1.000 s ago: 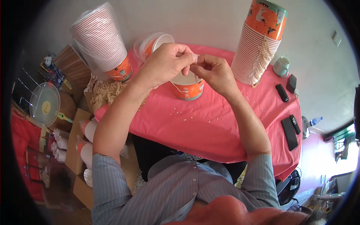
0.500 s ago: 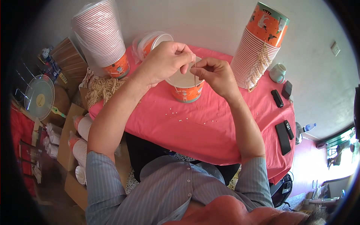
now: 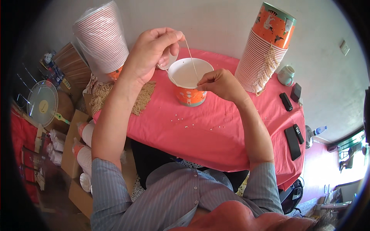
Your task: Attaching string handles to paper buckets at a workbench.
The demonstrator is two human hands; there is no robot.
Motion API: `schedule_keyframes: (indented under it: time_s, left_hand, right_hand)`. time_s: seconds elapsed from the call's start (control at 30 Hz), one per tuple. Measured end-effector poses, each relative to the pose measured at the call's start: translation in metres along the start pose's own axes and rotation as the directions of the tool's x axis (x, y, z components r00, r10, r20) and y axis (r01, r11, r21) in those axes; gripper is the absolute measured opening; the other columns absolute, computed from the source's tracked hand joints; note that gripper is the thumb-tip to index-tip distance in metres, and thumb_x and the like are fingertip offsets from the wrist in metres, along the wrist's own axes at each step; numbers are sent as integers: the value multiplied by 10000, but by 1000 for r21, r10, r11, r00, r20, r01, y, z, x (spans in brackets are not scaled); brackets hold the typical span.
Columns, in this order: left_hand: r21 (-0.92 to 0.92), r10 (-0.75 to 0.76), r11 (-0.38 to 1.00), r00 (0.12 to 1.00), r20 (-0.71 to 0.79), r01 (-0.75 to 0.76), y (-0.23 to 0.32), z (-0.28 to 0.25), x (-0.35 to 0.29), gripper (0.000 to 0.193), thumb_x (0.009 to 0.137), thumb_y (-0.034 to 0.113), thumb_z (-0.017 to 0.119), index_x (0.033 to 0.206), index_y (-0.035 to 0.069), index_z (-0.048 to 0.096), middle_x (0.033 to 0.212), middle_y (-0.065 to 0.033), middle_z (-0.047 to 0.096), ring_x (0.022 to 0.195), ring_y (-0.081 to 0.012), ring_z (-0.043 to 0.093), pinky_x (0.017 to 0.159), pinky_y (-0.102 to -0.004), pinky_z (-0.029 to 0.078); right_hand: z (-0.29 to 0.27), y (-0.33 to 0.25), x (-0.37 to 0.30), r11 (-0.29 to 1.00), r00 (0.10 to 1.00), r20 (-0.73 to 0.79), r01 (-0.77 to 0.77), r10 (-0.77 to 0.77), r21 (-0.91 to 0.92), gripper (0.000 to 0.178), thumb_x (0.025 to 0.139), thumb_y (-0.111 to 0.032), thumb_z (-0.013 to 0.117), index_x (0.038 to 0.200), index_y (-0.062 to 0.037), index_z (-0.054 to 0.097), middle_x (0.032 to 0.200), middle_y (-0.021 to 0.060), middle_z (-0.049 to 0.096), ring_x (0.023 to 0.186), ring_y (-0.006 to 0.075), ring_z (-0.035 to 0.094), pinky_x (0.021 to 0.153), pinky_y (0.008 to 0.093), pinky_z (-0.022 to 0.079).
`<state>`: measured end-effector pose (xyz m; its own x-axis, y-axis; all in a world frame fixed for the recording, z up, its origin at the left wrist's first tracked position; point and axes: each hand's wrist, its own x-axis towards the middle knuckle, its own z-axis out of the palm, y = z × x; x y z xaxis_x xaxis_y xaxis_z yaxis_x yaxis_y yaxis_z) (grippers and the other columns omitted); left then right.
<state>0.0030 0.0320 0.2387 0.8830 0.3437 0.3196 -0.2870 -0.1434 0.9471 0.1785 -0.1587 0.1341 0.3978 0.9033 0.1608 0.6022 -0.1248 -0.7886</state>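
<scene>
A beige cord (image 3: 191,57) stretches thin and nearly straight between my hands, above a round paper bucket (image 3: 190,96). My left hand (image 3: 154,54) is raised over the bucket's left rim, with thumb and forefinger pinching the cord's upper part. Close to the right rim, my right hand (image 3: 221,84) is closed on the cord's lower part between thumb and fingers. Another length of cord dips from beneath my left hand across the bucket's front rim. The bucket stands upright, white inside, with an orange printed wall and a green base. Whether the cord passes through its wall, I cannot tell.
A tall bucket stack (image 3: 256,54) with looped cords down its side stands right. Plastic wraps another stack (image 3: 102,36) at left, near a cord heap (image 3: 142,100). A mug (image 3: 286,75), a phone (image 3: 292,143) and small white bits (image 3: 187,126) lie on the pink cloth (image 3: 192,144).
My hands have moved apart, the left up and leftward, the right slightly down. The cord between them is now drawn out long. More of the bucket's mouth and the cord heap shows.
</scene>
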Motion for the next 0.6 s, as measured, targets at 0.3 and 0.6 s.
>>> schedule_keyframes:
  time_s: [0.3, 0.6]
  left_hand:
    - [224, -67, 974, 988, 142, 34, 10, 4, -9, 231, 1130, 256, 690, 1122, 36, 761, 716, 65, 588, 523, 13, 404, 451, -180, 299]
    - [304, -98, 953, 944, 315, -3, -13, 32, 5, 235, 1121, 223, 695, 1084, 10, 790, 751, 44, 649, 641, -18, 536, 566, -216, 390]
  right_hand:
    - [-41, 16, -10, 963, 994, 94, 72, -49, -259, 188, 947, -149, 818, 1096, -37, 838, 938, 76, 823, 873, 190, 759, 830, 361, 592]
    - [-28, -33, -29, 782, 960, -168, 278, -222, 558, 560, 1012, -182, 820, 1520, -25, 645, 947, 92, 803, 999, 161, 758, 911, 341, 597]
